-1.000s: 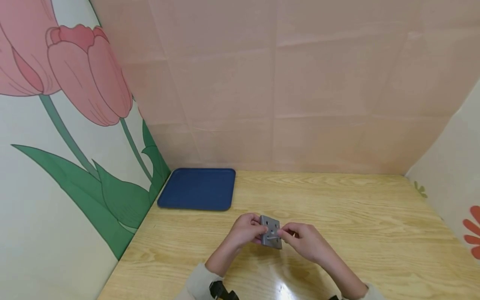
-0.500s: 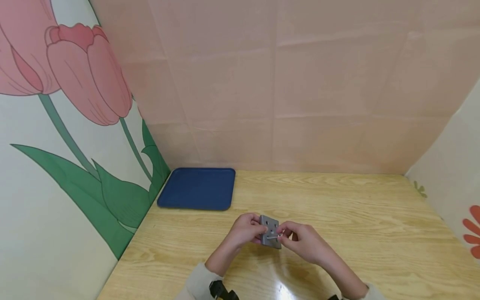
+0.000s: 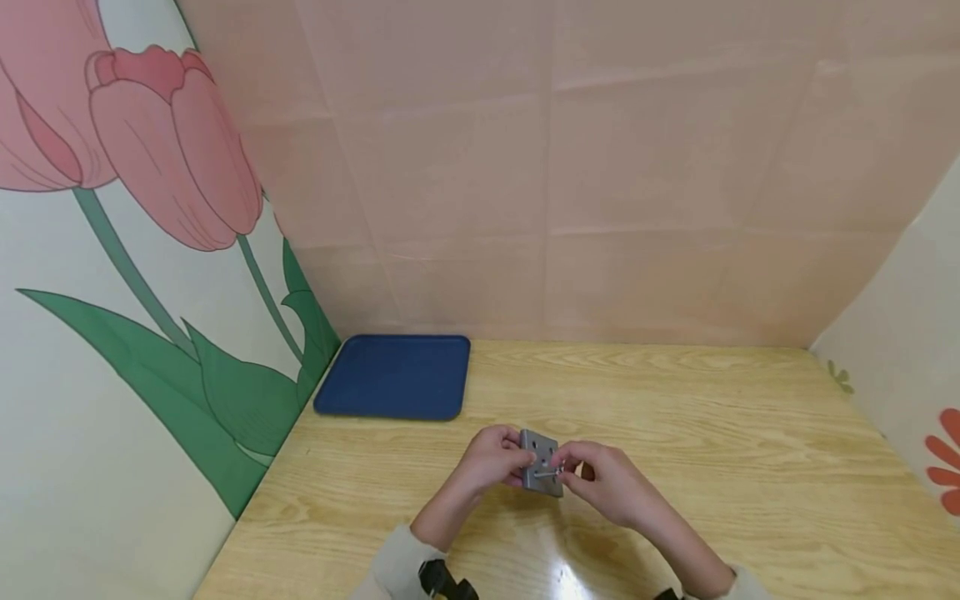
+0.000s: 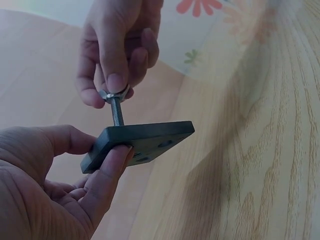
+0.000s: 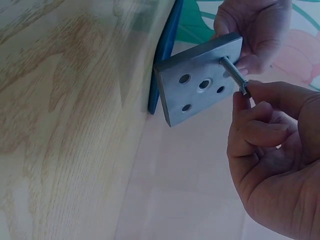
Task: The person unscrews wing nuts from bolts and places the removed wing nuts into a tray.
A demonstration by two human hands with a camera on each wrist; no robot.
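A square grey metal plate (image 3: 547, 487) with several holes is held off the table between my two hands. My left hand (image 3: 489, 458) grips its left edge, thumb on the near face and fingers behind. From one corner hole a threaded silver bolt (image 5: 233, 72) sticks out, standing away from the plate's face (image 5: 195, 93). Thumb and index finger of my right hand (image 3: 613, 485) pinch the bolt's outer end. In the left wrist view that end shows a flared, shiny head (image 4: 114, 95) partly hidden by the fingertips.
A blue tray (image 3: 397, 377) lies at the back left of the wood-grain table (image 3: 675, 408). Behind the table hangs a pinkish sheet (image 3: 600, 167). Side walls carry printed flowers, with a large tulip (image 3: 172, 150) at the left.
My right fingertips have shifted slightly left and up over the bolt's end, and more of the bolt shows beneath them. The left hand and the plate stay almost still.
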